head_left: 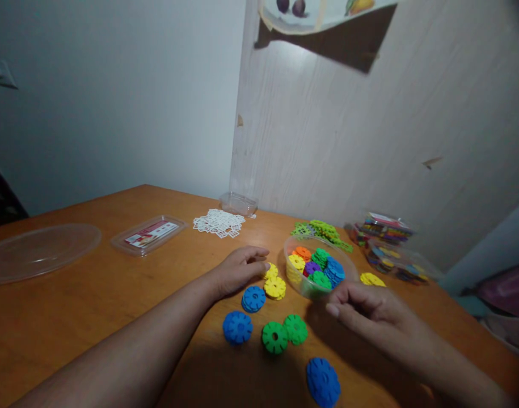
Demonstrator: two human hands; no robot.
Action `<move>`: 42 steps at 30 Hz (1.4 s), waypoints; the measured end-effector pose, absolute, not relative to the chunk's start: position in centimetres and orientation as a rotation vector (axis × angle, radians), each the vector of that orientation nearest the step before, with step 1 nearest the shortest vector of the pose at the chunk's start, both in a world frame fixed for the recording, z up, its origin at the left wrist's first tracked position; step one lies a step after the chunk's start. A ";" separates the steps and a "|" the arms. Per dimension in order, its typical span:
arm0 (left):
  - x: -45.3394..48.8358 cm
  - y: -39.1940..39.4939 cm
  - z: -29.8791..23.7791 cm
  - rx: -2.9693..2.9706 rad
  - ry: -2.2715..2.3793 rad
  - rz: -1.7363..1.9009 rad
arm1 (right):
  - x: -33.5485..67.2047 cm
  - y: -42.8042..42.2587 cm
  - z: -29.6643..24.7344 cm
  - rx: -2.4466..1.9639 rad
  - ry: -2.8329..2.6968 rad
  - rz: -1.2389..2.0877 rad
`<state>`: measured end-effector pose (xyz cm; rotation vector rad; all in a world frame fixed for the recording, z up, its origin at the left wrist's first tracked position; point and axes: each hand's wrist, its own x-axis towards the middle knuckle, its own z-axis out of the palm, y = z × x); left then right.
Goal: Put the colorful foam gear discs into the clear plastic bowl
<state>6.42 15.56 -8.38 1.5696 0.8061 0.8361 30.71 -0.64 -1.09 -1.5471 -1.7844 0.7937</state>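
My left hand (240,271) rests low over the table, thumb and fingers apart, its fingertips at a small stack of yellow notched discs (271,272). Another yellow stack (275,288) sits just in front of that one. To the right, my right hand (370,306) is held above the table beside a clear round tub (291,280), fingers curled in and thumb close to them; nothing shows between them. Inside the tub are orange, yellow, purple, green and blue discs (334,272). Nearer me lie blue stacks (237,327), two green stacks (275,338) and another blue stack (323,382).
White lattice pieces (219,222) are heaped at the back before a clear container (239,203). Clear lids (148,234) lie at the left. Green pieces (323,231) are behind the tub; yellow discs (372,279) and packed containers (387,226) stand right, near the wall.
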 end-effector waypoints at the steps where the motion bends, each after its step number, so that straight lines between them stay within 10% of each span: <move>1: 6.5 15.6 -8.4 1.567 0.804 0.838 | 30.0 -0.8 -1.4 -1.528 -1.851 0.819; 42: 6.7 15.5 -8.1 1.604 0.791 0.826 | 33.7 3.1 -1.6 -1.639 -1.793 -0.027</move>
